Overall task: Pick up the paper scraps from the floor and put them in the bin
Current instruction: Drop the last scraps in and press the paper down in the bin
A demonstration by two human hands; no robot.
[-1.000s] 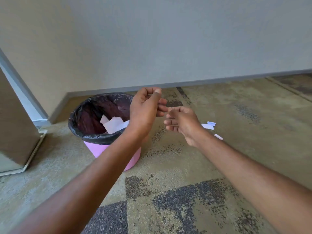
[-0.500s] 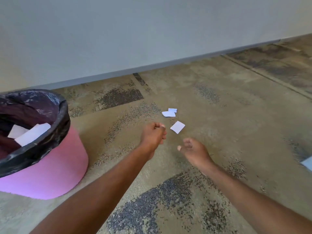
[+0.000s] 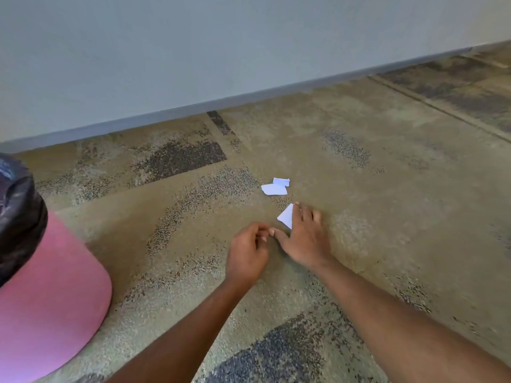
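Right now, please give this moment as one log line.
right hand: fingers flat on nearest scrap | left hand: curled, empty | two scraps beyond | bin: left

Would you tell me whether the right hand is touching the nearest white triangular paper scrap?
Touching: the head view shows the right hand with fingers lying over the paper scrap.

Head-worn camera, facing down, floor [image 3: 359, 244] close
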